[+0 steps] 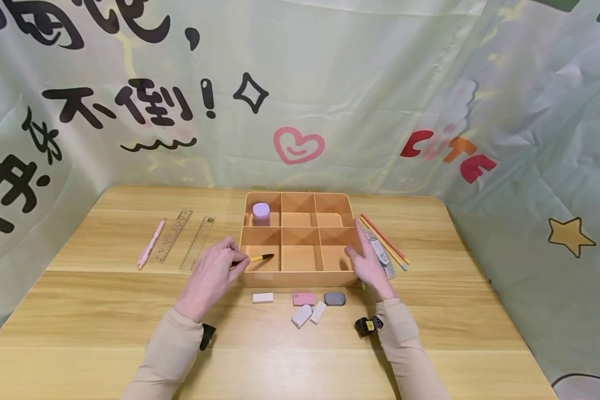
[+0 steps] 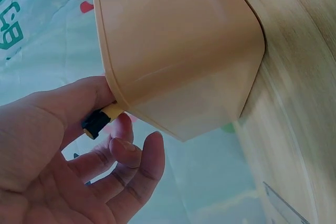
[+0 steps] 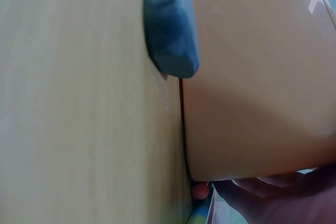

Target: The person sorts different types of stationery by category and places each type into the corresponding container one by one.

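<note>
Left hand [image 1: 211, 278] grip narrow, pinching the yellow-black stick [image 1: 257, 258], tip over the front-left compartment of the tray [image 1: 300, 280]; floor contact unclear. Left wrist cam shows its black butt end [image 2: 94, 125], which the head view hides; tray wall blocks the tip there. Purple-topped container [image 1: 261, 212] in back-left compartment. Right hand [image 1: 370, 265] straddles right wall, can't tell if gripping; partly covers clear case [image 1: 384, 258]

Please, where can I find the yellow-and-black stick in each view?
Head: the yellow-and-black stick is slightly left of centre, below mid-height, held by the left hand.
Left wrist: its black end shows left of centre.
Right wrist: not in it.
Shared landmark: the orange box, in all three.
</note>
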A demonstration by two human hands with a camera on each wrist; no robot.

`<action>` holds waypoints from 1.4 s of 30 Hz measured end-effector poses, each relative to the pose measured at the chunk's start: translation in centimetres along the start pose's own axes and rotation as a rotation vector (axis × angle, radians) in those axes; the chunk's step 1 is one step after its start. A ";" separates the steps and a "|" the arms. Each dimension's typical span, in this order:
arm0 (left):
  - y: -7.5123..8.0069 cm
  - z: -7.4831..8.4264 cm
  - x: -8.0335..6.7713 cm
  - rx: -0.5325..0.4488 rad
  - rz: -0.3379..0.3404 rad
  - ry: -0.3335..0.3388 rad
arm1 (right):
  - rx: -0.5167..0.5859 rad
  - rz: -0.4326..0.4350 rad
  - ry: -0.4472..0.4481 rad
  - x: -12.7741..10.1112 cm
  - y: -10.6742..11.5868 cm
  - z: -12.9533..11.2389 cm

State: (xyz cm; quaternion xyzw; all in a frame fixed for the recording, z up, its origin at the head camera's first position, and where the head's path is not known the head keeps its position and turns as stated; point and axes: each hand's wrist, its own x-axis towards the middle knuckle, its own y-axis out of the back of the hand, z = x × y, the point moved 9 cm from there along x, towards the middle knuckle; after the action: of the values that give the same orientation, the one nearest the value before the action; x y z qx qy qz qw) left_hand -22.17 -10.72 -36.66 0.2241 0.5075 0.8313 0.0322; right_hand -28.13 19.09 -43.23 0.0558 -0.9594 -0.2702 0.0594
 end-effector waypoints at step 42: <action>4.1 -22.3 -6.9 -0.178 -0.099 0.653 | 0.007 -0.003 -0.012 0.0 0.0 0.0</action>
State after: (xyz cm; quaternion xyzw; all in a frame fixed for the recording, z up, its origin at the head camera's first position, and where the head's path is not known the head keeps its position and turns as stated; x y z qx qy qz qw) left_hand -24.34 -33.06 -44.05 -0.0825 0.4267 0.8978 -0.0720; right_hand -28.11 19.11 -43.26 0.0559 -0.9606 -0.2672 0.0528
